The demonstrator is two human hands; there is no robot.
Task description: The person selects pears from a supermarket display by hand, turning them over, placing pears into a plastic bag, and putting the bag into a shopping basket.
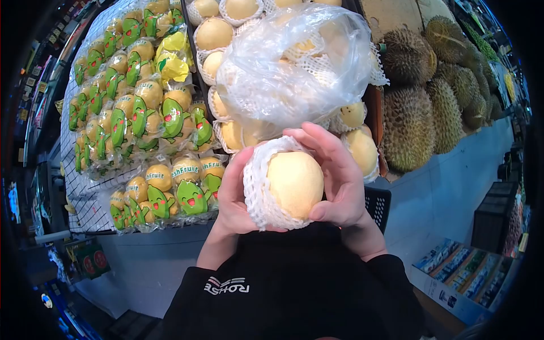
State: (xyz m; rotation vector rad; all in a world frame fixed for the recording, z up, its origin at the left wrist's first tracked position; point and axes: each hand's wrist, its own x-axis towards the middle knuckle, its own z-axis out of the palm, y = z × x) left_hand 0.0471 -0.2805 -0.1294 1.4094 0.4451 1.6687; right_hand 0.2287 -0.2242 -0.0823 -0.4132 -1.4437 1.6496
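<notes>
Half open, the left hand (231, 192) at nine o'clock and right hand (347, 195) at three cupped the fruit (296, 184); light, even pressure seemed best

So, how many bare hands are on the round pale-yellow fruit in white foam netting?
2: the left hand against the white foam netting, the right hand at the exposed side of the fruit. Some fingers are hidden.
</notes>
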